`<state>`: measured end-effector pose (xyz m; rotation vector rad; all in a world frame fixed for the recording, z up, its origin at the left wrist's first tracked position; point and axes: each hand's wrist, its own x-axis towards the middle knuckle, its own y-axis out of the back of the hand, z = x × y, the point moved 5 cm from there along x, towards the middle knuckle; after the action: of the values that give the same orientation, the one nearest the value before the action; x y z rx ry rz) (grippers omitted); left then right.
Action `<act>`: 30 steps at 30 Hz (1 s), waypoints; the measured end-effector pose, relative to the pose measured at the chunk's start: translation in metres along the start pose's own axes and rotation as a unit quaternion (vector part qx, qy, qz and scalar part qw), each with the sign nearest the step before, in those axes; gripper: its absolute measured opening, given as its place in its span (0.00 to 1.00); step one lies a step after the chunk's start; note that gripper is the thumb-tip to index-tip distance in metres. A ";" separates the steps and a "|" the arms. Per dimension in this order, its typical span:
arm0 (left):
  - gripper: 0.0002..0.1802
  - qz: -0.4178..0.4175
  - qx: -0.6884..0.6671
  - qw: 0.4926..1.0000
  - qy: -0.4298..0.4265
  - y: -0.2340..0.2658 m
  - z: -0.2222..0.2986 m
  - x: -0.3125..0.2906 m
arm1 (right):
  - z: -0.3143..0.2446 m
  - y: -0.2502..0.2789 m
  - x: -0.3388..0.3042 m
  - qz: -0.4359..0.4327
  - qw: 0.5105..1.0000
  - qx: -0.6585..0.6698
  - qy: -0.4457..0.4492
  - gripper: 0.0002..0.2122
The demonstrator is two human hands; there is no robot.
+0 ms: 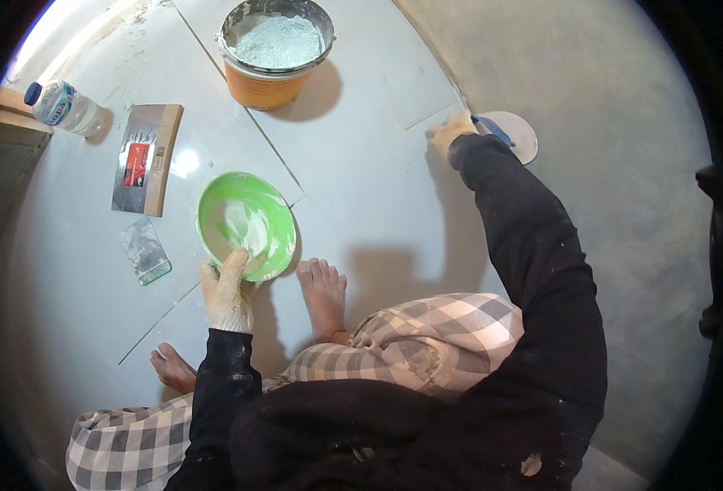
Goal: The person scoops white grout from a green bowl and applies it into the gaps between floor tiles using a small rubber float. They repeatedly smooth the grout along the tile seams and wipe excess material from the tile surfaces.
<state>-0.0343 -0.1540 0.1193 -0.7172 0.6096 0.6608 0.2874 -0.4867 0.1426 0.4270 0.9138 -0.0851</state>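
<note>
While squatting barefoot on the pale tiled floor (361,188), left hand (227,288) in a cream knit glove rests on the near rim of the round green plastic bowl (245,222) smeared with white paste, fingers curled over the edge. Right hand (451,131), gloved too, stretched far out and closed around a blue-handled tool (492,131) beside a round white disc (519,131). Beyond the bowl: orange bucket of white powder (273,51), wooden-edged steel trowel (147,157), clear plastic bottle (65,106).

Bowl (245,222) betw. trowel (147,158) & foot (323,295)
</note>
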 end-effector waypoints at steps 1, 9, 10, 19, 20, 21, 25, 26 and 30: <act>0.26 0.012 -0.001 1.000 0.010 0.001 -0.002 -0.001 | -0.002 0.017 -0.003 0.097 0.994 0.015 0.046 0.18; 0.27 -0.021 -0.020 1.000 0.004 -0.004 0.003 0.001 | -0.023 0.034 0.001 0.159 0.973 -0.048 0.157 0.26; 0.27 -0.026 -0.026 0.999 0.011 -0.003 0.003 0.000 | -0.005 0.029 0.009 0.096 0.989 0.062 0.090 0.25; 0.30 -0.051 0.020 0.998 0.001 -0.008 0.001 -0.004 | -0.008 -0.015 0.019 0.102 0.932 0.347 0.001 0.30; 0.30 -0.052 0.028 0.998 -0.003 -0.008 0.001 -0.004 | -0.015 -0.027 0.016 0.072 0.916 0.392 -0.041 0.35; 0.31 -0.060 0.035 0.998 -0.006 -0.008 0.001 -0.004 | -0.017 -0.032 0.015 0.057 0.945 0.321 -0.043 0.35; 0.32 -0.079 0.013 0.997 -0.004 -0.004 0.001 0.000 | 0.000 -0.045 0.011 -0.192 0.978 0.049 0.065 0.32; 0.32 -0.051 0.002 0.999 0.008 0.001 -0.002 0.003 | 0.021 -0.040 0.007 -0.145 0.981 0.128 -0.011 0.28; 0.33 -0.006 -0.034 0.999 0.034 0.016 -0.015 0.010 | 0.045 -0.008 0.004 0.065 0.981 0.183 -0.027 0.25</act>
<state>-0.0437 -0.1532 0.0974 -0.8086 0.6462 0.6506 0.3213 -0.5110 0.1610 0.8213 0.8147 -0.1448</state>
